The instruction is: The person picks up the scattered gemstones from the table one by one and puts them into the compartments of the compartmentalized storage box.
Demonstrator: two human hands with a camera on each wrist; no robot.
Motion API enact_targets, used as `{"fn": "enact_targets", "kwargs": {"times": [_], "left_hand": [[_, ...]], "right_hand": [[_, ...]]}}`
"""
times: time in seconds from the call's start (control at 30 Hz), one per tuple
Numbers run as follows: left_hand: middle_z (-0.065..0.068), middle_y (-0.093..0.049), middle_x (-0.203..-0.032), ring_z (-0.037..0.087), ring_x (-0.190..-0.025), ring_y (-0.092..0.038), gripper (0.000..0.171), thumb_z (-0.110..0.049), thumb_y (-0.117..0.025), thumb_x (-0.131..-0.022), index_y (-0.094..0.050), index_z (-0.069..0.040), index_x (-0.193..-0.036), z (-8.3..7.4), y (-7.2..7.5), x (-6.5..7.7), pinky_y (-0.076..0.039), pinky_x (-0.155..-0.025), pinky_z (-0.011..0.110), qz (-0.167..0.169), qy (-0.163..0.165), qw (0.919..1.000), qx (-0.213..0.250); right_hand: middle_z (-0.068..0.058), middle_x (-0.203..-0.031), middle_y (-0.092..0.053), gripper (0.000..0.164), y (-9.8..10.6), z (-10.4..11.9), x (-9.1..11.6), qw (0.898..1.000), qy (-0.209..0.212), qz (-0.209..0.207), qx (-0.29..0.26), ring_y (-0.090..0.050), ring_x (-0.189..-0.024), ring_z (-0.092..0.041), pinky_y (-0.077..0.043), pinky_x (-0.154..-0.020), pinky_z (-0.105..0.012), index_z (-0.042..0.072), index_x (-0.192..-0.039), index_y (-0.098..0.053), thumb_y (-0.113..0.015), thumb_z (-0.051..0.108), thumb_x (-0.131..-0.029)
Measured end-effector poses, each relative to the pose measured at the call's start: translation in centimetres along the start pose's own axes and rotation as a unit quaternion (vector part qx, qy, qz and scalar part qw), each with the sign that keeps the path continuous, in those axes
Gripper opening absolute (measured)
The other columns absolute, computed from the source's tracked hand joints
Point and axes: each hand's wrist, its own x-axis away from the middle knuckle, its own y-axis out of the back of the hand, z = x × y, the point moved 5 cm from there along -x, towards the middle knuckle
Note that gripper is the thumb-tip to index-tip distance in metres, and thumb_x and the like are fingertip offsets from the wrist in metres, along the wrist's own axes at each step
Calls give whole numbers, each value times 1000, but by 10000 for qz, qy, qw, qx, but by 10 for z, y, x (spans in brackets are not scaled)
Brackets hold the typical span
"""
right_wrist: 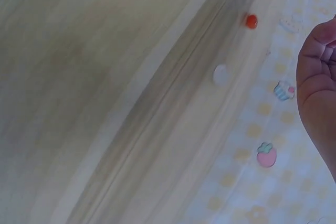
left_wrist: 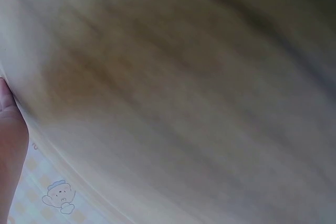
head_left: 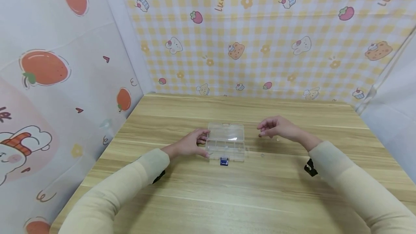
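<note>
Head view's the only one with the clear box [head_left: 225, 141]: mid-table [head_left: 208, 190], lid [head_left: 224, 131] laid back toward the "luck" curtain [head_left: 211, 46], long axis left-right, blue clasp [head_left: 224, 161] facing the person. Left hand [head_left: 191, 144] is spread, touching its left end; right hand [head_left: 277, 128] has bent fingers, can't tell if it's holding anything. Right wrist adds a red bit [right_wrist: 252, 21] and white oval [right_wrist: 220, 74].

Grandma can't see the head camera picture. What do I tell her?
A person's left hand holds an open, clear plastic box on a wooden table; the right hand is to its right, not touching it. Behind is a yellow-checked backdrop with cartoons.
</note>
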Motion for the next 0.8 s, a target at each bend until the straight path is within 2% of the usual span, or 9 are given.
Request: {"fn": "enact_targets", "kwargs": {"times": [0.2, 0.47, 0.8], "left_hand": [[9, -40, -141, 23, -124, -47, 98, -15, -88, -71, -31, -3, -149, 1, 0, -1, -41, -104, 29, 16, -11, 10000, 8], [9, -39, -141, 23, -124, -47, 97, -14, -88, -72, -31, -3, -149, 1, 0, -1, -41, -104, 29, 4, -24, 10000, -18], [8, -43, -138, 22, -122, -48, 97, -18, -88, -72, -31, -4, -149, 3, 0, -1, -42, -103, 28, 8, -26, 9999, -154]], "right_hand": [[-27, -113, -58, 39, 13, -17, 7, 9999, -151, 28, -16, -56, -97, -36, -54, -79, -43, -10, -122, -56, -66, 14, -93], [-25, -119, -58, 43, 29, -40, 13, 9994, -270, 101, -177, -58, -107, -34, -53, -90, -39, -10, -125, -54, -66, 16, -93], [-21, -113, -62, 44, 42, -60, 15, 9989, -428, 150, -95, -63, -96, -26, -55, -84, -36, -9, -124, -55, -69, 15, -90]]}}
